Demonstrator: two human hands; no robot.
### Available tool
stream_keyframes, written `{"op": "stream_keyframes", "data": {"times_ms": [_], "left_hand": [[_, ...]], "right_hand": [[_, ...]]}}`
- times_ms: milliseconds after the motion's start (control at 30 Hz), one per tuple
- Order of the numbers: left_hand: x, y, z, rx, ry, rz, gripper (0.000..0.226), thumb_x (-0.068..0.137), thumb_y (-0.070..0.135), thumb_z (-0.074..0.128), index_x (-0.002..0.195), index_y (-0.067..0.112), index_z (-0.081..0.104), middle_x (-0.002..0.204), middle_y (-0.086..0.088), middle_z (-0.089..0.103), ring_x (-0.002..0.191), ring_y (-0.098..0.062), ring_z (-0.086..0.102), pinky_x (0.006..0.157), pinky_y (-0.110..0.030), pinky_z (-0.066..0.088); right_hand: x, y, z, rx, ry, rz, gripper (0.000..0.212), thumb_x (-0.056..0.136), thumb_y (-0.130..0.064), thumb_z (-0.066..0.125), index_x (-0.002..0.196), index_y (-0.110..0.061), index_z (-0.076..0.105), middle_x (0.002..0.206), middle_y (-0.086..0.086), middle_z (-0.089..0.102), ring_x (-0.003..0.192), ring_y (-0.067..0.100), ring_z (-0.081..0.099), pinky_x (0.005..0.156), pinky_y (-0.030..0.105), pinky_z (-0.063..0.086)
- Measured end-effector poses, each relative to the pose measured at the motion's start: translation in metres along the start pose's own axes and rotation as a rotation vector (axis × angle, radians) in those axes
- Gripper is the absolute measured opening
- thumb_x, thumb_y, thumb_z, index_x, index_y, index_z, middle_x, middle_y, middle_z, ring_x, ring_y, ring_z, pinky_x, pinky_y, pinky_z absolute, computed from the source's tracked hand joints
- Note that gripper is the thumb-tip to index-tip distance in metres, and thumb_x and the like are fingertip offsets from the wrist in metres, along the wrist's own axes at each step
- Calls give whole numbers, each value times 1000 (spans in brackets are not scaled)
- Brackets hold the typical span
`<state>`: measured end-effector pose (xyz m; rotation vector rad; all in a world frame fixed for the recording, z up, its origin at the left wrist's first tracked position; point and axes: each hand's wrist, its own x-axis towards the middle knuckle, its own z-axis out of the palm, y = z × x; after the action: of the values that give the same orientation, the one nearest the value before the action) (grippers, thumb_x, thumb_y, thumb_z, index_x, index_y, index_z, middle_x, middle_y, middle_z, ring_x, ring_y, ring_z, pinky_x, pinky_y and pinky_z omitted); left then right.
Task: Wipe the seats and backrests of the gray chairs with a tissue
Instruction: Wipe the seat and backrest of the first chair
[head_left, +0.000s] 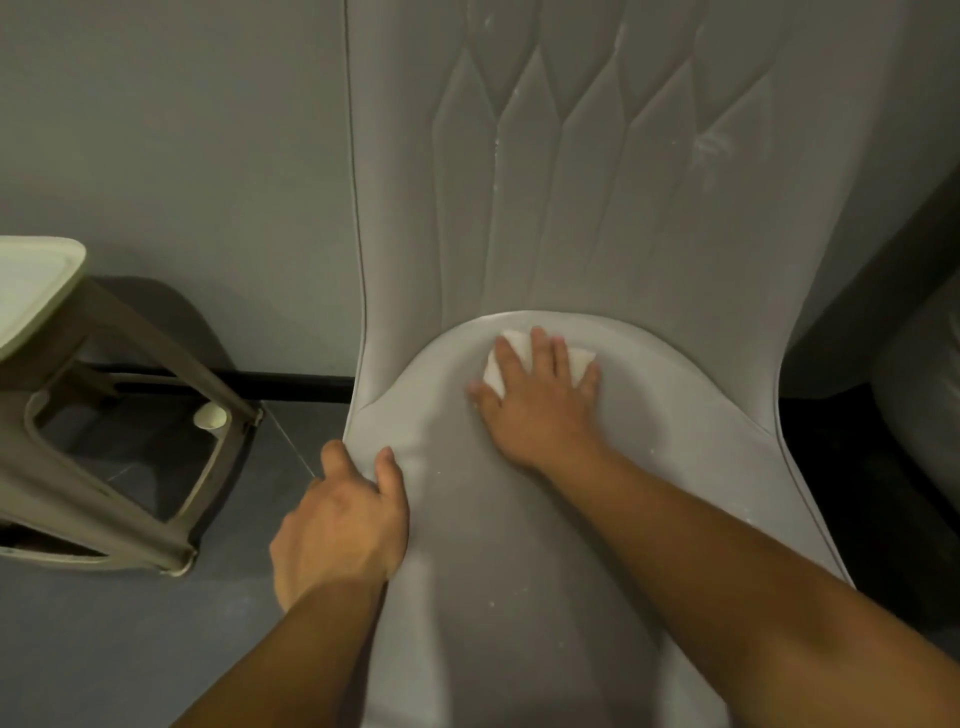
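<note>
A gray padded chair fills the middle of the view, its seat (519, 519) running toward me and its stitched backrest (571, 182) rising behind. My right hand (540, 400) lies flat at the back of the seat, fingers spread, pressing a folded white tissue (519, 348) against the cushion near the backrest joint. My left hand (343, 519) grips the seat's left edge, thumb on top and fingers curled under. White specks dot the seat and backrest.
A beige plastic stool (104, 415) stands on the gray floor at the left, with a small white cup (210, 415) beneath it. A gray wall (182, 156) is behind. Part of another gray chair (924, 415) shows at the right edge.
</note>
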<state>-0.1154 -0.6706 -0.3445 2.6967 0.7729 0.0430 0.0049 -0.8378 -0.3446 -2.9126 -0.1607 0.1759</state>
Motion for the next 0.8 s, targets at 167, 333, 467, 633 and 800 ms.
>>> {"op": "stream_keyframes", "data": {"times_ms": [167,333,467,633,800], "left_hand": [[1,0,5,-1,33,-6,55,93,67,10,124,27,30,85,1,52,71,-23,55,66,-38,49],[1,2,4,5,20,-26,52,93,67,11,120,29,31,85,2,51,73,-23,54,67,-38,48],[1,3,1,13,8,-44,54,93,68,13,124,28,33,86,3,50,74,-23,50,66,-37,42],[-1,3,0,-3,6,-55,58,92,70,16,122,24,38,95,-7,61,78,-28,50,69,-39,39],[-2,2,1,-4,13,-39,60,92,72,18,120,24,40,101,-7,61,80,-27,51,70,-39,37]], "right_hand": [[38,-28,4,117,157,-173,63,93,-60,43,146,-25,35,151,4,38,143,23,29,119,57,11],[41,-25,2,59,134,-456,55,92,-62,45,139,-33,46,146,-5,45,142,17,31,118,56,14],[65,4,-8,-153,188,-317,63,87,-76,28,137,-42,48,142,0,46,138,23,35,116,64,10],[55,67,-14,-237,312,-83,76,81,-81,21,135,-39,56,132,12,51,126,33,44,111,59,25],[45,80,-20,-163,230,119,85,82,-84,19,146,-34,44,142,11,41,134,33,34,111,52,26]]}}
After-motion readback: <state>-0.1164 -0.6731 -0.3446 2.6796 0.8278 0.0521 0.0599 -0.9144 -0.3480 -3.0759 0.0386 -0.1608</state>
